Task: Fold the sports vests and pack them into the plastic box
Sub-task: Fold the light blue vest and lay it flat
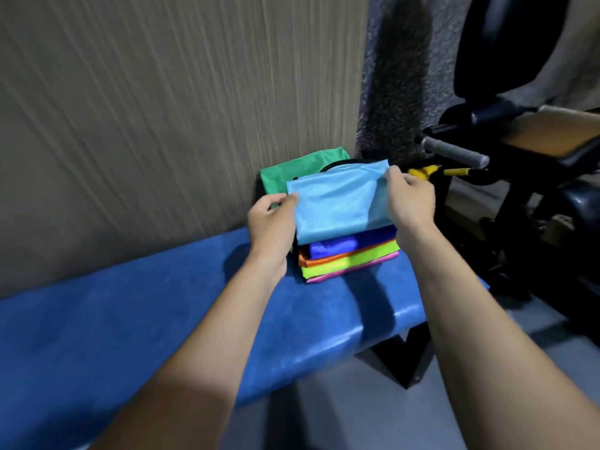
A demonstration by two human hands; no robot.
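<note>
A light blue vest (337, 203) lies folded on top of a stack at the far right end of a blue padded bench (162, 319). My left hand (271, 222) pinches its left edge and my right hand (410, 199) pinches its upper right corner. Below it in the stack are a dark blue vest (350, 245), an orange vest (324, 259), a lime vest (350, 264) and a pink vest (354, 272). A green vest (292, 172) lies behind the stack against the wall. No plastic box is in view.
A ribbed beige wall (162, 108) runs along the back of the bench. Black gym equipment (519, 157) with a grey grip (454, 154) and yellow parts (425, 172) stands close to the right. The bench's black leg (412, 358) meets a grey floor (357, 417).
</note>
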